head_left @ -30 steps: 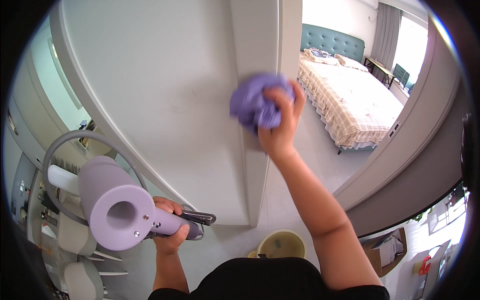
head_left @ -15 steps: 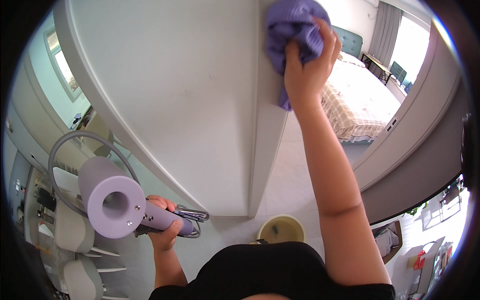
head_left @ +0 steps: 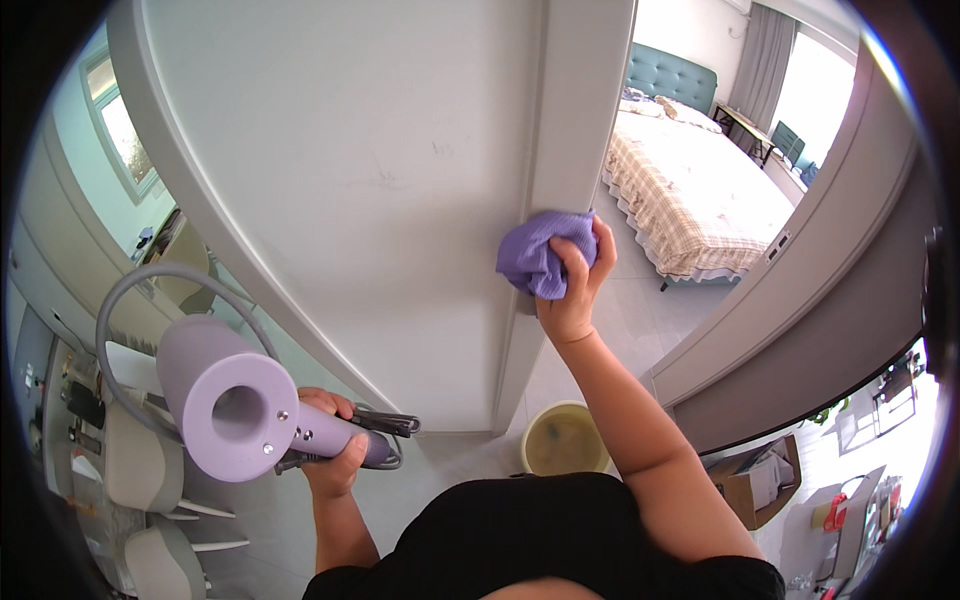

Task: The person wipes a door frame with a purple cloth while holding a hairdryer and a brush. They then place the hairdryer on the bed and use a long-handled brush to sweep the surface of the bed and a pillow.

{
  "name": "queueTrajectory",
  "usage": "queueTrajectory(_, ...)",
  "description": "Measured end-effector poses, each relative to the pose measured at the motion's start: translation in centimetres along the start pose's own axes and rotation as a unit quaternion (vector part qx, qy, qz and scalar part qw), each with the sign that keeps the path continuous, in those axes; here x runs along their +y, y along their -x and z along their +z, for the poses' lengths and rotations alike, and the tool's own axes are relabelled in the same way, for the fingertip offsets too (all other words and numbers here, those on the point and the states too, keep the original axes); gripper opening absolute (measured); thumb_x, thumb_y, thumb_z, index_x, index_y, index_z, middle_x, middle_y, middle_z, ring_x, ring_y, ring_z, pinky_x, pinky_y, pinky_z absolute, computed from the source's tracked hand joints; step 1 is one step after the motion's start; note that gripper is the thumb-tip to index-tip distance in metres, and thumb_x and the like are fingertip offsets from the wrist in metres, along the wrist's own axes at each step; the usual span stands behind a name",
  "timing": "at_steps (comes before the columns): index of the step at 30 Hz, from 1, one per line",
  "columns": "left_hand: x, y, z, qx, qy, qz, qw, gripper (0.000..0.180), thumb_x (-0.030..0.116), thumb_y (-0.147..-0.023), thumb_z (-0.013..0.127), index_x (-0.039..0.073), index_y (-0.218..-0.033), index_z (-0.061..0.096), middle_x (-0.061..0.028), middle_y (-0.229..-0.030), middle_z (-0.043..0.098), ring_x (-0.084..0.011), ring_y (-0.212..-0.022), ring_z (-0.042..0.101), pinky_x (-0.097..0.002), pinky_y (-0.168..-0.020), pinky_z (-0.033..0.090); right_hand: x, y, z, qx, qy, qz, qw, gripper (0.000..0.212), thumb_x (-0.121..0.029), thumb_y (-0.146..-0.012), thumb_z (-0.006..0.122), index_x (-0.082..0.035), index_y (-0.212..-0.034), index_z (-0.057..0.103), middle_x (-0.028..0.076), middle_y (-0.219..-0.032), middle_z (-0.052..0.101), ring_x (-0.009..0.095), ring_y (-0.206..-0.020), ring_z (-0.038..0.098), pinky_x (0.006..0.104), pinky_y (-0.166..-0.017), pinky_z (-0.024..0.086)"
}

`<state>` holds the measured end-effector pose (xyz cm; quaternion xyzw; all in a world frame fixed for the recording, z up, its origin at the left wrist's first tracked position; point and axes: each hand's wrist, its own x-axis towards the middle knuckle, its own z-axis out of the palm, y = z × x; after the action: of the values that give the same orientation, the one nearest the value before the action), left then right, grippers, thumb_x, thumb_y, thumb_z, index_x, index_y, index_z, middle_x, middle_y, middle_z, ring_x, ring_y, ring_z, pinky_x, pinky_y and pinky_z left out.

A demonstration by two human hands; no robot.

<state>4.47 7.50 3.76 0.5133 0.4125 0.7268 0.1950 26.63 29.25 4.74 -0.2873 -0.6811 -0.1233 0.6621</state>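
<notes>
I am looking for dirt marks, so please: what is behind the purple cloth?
Behind the purple cloth is the white door, near its edge. The surface directly under the cloth is covered.

The right hand (head_left: 570,306) can slide up the flat door (head_left: 350,250). There is room between door and frame (head_left: 805,265). On the left, the hair dryer (head_left: 210,370) and looped cord (head_left: 103,340) block the way.

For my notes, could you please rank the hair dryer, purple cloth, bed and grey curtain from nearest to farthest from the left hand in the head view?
1. Lavender hair dryer: in the left hand
2. Purple cloth: in the right hand
3. Bed: upper right
4. Grey curtain: upper right, beyond the bed
</notes>
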Motion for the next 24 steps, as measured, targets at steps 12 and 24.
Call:
queueTrajectory(12,0.0,-0.3,1.1,-0.062,-0.001,0.063,0.996,0.044,0.01,-0.056,0.065,0.009,-0.093,0.04,-0.0068,-0.086,0.039,-0.0165,-0.075,0.044,-0.0334,-0.073,0.04,0.6,3.3,0.9,0.005,-0.01,0.024,1.0,0.047,-0.008,-0.051,0.075,-0.02,-0.094,0.06,0.017,-0.123,0.031,0.037,-0.107,0.038,0.0423,-0.087,0.04)
queueTrajectory(24,0.7,-0.6,5.0,-0.086,-0.042,0.091,0.991,0.045,0.016,-0.056,0.066,0.01,-0.091,0.039,-0.008,-0.087,0.037,-0.016,-0.072,0.041,-0.0319,-0.069,0.04,1.4,3.0,0.9,0.039,-0.047,0.003,0.998,0.04,-0.009,-0.058,0.067,-0.027,-0.093,0.06,0.015,-0.118,0.038,0.034,-0.103,0.041,0.0404,-0.086,0.041)
